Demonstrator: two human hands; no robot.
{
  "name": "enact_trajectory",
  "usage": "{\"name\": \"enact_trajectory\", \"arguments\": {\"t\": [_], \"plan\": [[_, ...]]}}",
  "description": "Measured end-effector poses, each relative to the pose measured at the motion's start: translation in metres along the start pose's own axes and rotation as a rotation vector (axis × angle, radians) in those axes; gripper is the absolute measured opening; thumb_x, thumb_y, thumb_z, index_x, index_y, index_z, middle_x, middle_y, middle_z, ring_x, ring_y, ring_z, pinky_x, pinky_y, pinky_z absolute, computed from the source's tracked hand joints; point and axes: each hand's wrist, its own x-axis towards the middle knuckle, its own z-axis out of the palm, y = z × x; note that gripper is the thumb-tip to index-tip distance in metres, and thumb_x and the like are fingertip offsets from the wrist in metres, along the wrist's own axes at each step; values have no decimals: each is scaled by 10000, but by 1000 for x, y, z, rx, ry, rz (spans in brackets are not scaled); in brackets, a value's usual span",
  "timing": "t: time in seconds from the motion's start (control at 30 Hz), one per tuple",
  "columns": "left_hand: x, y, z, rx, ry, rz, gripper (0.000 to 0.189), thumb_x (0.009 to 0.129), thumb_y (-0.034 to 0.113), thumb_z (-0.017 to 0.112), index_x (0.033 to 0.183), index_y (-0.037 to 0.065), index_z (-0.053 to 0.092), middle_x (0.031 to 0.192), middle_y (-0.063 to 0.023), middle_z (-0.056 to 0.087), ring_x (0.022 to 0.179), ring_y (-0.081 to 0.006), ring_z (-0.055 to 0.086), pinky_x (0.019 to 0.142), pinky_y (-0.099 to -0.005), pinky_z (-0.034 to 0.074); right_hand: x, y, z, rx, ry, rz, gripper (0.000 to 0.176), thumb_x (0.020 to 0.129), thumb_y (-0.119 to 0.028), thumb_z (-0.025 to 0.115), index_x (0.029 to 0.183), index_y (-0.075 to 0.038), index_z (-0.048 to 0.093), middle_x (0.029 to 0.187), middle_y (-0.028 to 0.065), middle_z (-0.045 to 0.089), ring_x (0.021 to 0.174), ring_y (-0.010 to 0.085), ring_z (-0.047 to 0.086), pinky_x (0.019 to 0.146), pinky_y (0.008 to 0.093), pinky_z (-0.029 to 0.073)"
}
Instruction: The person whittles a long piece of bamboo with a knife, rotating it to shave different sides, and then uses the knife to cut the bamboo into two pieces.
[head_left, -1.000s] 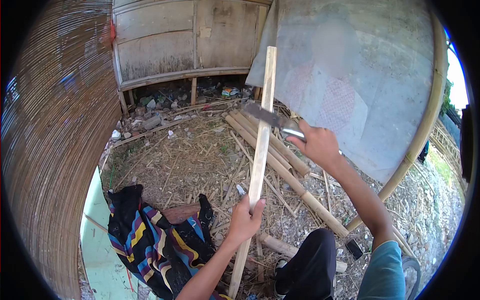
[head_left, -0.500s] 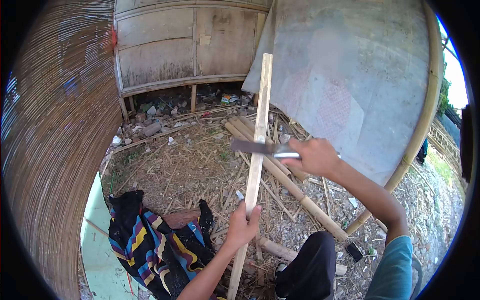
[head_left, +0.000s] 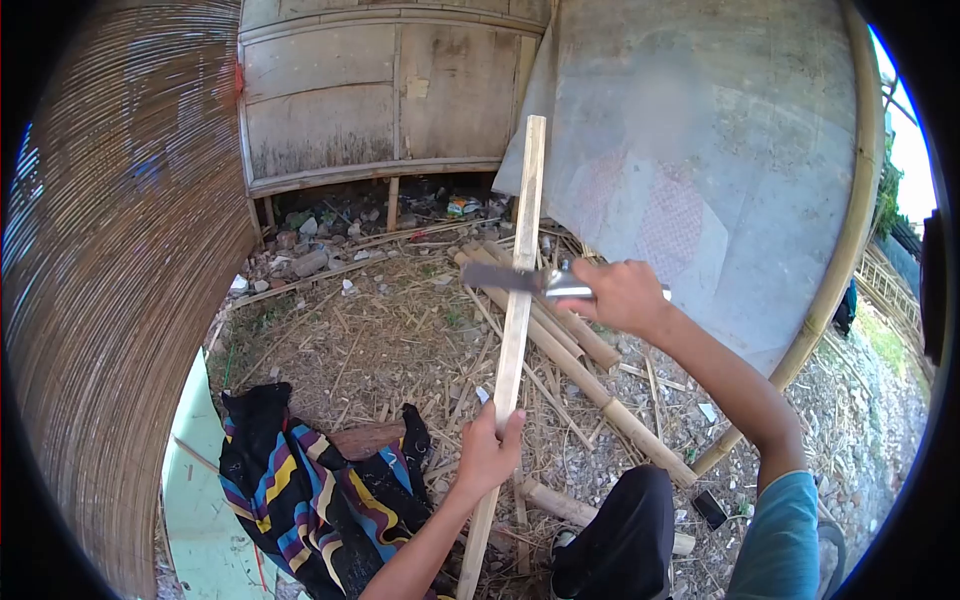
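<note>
A long pale strip of wood or bamboo stands tilted in front of me, its top leaning slightly right. My left hand is wrapped around its lower part. In my right hand is the metal handle of a broad-bladed knife. The dark blade lies across the strip above its middle and points left. My fingers are closed round the handle, to the right of the strip.
Bamboo poles lie on the littered ground beyond my knee. A striped cloth is at the lower left, beside a pale green board. A phone-like black object rests at the right. A woven screen rises at the left.
My right hand and the knife have moved slightly up along the strip and a little left. My left hand keeps its hold. The view has shifted slightly.
</note>
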Motion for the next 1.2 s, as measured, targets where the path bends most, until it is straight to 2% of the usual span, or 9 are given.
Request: {"name": "enact_trajectory", "arguments": {"t": [0.1, 0.27, 0.47, 0.6, 0.67, 0.9, 1.07, 1.13, 1.2], "plan": [[1, 3, -2, 25, 42, 59, 236, 878, 207, 566, 893, -27, 536, 514, -91, 525, 434, -168, 533, 448, -317, 405, 8, 1, -1, 32, -5, 87, 484, 814, -592, 500, 874, -114, 537, 524, 113, 568, 482, 330, 588, 434, 420, 473], [1, 1, -5, -4, 3, -15, 232, 873, 207, 576, 891, -22, 538, 526, -86, 528, 437, -160, 522, 446, -312, 399, -5, -13, -12, 31, -180, -192, 478, 791, -593, 533, 853, -118, 543, 517, 108, 554, 469, 330, 571, 436, 426, 465], [5, -7, -1, -61, 40, -53, 238, 867, 207, 585, 855, -24, 531, 513, -89, 519, 428, -169, 517, 442, -318, 396, 14, 10, 5, -1, 53, 87, 475, 799, -596, 518, 824, -122, 531, 487, 104, 534, 471, 316, 576, 431, 413, 464], [5, -1, -4, 21, 1, -34, 253, 868, 217, 584, 840, -28, 526, 522, -103, 524, 439, -181, 530, 445, -324, 401, 2, -6, -11, -23, -254, -192, 460, 815, -553, 529, 854, -95, 537, 505, 124, 544, 501, 332, 584, 455, 429, 473], [2, 0, 0, -17, 28, -4, 252, 868, 213, 583, 836, -31, 526, 523, -109, 525, 441, -185, 535, 442, -326, 398, 11, 16, -1, 27, 19, 104, 461, 816, -558, 525, 864, -100, 538, 507, 119, 545, 498, 335, 582, 461, 430, 475], [8, 2, -3, 26, 28, 5, 245, 867, 204, 580, 829, -31, 522, 525, -106, 530, 449, -182, 544, 441, -328, 402, 2, 2, -2, 36, -142, -144, 525, 823, -620, 454, 889, -106, 538, 506, 114, 552, 460, 322, 585, 441, 416, 485], [6, 8, -3, 44, 59, -5, 239, 867, 202, 580, 836, -30, 528, 511, -91, 518, 432, -156, 520, 434, -323, 398, 20, 21, 9, 62, 37, 96, 524, 815, -631, 459, 862, -113, 528, 500, 106, 547, 451, 307, 586, 430, 415, 482], [5, 0, -5, 25, 49, -26, 237, 867, 201, 580, 838, -28, 529, 512, -94, 520, 430, -159, 521, 433, -323, 398, 11, 2, 4, 121, 14, 69, 530, 808, -632, 469, 857, -108, 528, 508, 112, 556, 477, 314, 595, 429, 412, 477], [6, 0, -4, 0, 37, -43, 234, 866, 201, 581, 839, -26, 530, 512, -97, 523, 427, -161, 522, 433, -324, 398, 7, -8, -18, -39, -285, -247, 549, 810, -627, 472, 863, -84, 529, 531, 137, 572, 533, 341, 609, 450, 423, 480]]}}
